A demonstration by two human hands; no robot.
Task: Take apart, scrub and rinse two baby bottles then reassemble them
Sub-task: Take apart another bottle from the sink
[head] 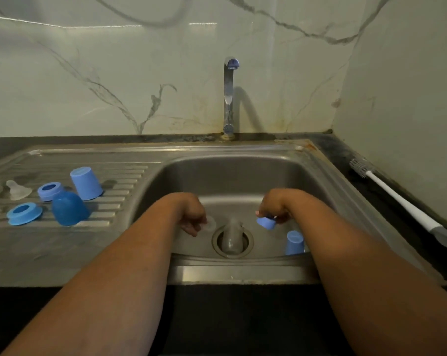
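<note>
Now both hands are down in the sink [327,173]: right hand [275,208] pinches a blue ring [266,222], left hand [193,218] grips what looks like a clear teat [210,224].

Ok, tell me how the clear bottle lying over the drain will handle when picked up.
The clear bottle lies on its side across the sink drain, so a nudge would probably roll it. It looks like empty thin plastic, likely light. If wet, it could be slippery.
</note>
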